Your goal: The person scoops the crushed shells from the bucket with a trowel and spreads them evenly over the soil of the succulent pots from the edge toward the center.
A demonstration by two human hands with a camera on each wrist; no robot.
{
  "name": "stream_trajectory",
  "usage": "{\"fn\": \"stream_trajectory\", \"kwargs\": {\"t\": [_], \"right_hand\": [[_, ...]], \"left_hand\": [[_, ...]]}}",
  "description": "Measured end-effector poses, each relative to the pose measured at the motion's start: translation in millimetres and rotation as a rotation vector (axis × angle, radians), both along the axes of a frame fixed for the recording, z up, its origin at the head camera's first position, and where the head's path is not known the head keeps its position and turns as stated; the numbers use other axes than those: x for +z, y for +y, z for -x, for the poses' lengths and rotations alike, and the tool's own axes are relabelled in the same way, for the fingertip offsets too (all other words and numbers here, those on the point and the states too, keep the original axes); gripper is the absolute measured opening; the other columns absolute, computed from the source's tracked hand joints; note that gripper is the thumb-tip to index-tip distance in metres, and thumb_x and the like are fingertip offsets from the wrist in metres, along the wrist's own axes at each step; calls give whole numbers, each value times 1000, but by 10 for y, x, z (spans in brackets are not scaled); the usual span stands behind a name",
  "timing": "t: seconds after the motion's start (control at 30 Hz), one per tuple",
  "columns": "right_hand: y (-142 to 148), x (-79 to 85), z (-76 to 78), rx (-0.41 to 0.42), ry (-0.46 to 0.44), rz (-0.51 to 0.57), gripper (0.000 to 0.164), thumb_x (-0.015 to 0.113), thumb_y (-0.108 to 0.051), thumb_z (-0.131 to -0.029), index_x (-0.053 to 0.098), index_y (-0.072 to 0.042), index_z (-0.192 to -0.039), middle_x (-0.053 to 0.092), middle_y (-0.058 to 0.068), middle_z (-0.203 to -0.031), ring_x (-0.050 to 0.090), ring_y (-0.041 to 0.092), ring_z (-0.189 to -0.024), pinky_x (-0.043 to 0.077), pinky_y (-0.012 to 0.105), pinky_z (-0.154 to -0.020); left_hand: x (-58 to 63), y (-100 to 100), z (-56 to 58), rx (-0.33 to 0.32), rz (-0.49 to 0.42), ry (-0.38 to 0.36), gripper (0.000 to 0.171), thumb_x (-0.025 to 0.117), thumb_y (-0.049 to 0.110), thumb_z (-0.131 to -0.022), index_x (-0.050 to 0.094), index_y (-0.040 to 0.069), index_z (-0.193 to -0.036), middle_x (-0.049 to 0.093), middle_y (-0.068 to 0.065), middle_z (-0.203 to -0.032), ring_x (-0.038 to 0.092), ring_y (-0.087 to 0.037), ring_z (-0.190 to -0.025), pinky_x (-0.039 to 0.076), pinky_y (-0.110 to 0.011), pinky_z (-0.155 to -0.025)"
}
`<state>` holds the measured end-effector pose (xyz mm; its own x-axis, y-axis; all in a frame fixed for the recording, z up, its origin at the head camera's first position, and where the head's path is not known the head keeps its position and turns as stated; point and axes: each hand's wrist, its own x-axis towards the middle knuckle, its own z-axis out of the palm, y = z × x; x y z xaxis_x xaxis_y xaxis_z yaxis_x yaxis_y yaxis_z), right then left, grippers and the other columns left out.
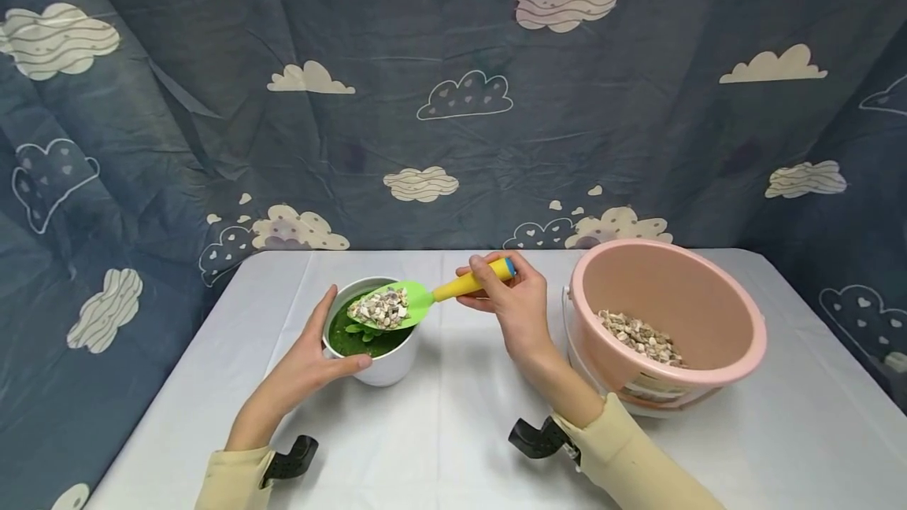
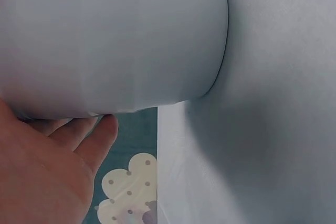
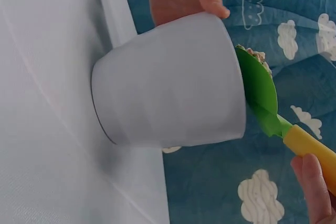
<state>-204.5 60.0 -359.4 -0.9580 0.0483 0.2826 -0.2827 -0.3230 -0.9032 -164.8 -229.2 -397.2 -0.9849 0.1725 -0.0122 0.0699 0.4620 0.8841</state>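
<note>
A white flowerpot (image 1: 386,364) stands on the table, with green moss-like cover and a small leafy plant (image 1: 364,331) inside. My left hand (image 1: 309,360) holds the pot from the left, thumb at the near rim and fingers round the far-left side. In the left wrist view the fingers (image 2: 100,140) lie against the pot's wall. With my right hand (image 1: 513,301) I grip the yellow handle of a small green trowel (image 1: 421,304). Its blade, heaped with small pale stones (image 1: 383,308), hangs over the pot's opening and hides part of the plant.
To the right stands a pink bucket (image 1: 737,360) with more of the same stones (image 1: 641,337) in it, close to my right forearm. A white cloth covers the table (image 1: 453,431). Behind it hangs a dark blue curtain (image 1: 397,38) with cloud patterns.
</note>
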Motion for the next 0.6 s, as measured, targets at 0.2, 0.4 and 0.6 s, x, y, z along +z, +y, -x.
{"fn": "stream_trajectory", "kwargs": {"t": [0.2,0.4,0.6], "right_hand": [[-50,-24,51,6,18,-12,29,72,-18,-92,56,6,-97,70,26,-94,71,35,-78,58,47,-68],[-57,-23,74,9,51,-69,28,72,-17,-91,57,4,-100,70,24,-95,71,34,-80,58,45,-69],[-56,-5,87,17,64,-106,26,71,-14,-92,56,5,-102,69,25,-98,72,33,-82,58,43,-71]], "left_hand": [[-15,4,-2,3,-33,-6,116,83,31,-77,1,25,-159,5,-14,-163,5,-40,-146,14,-66,-110],[-6,9,-18,0,-59,-6,115,83,29,-78,2,27,-159,5,-12,-163,4,-38,-147,13,-65,-111],[-5,10,-13,1,-61,-1,115,83,29,-78,2,26,-159,6,-14,-162,6,-39,-146,13,-65,-111]]}}
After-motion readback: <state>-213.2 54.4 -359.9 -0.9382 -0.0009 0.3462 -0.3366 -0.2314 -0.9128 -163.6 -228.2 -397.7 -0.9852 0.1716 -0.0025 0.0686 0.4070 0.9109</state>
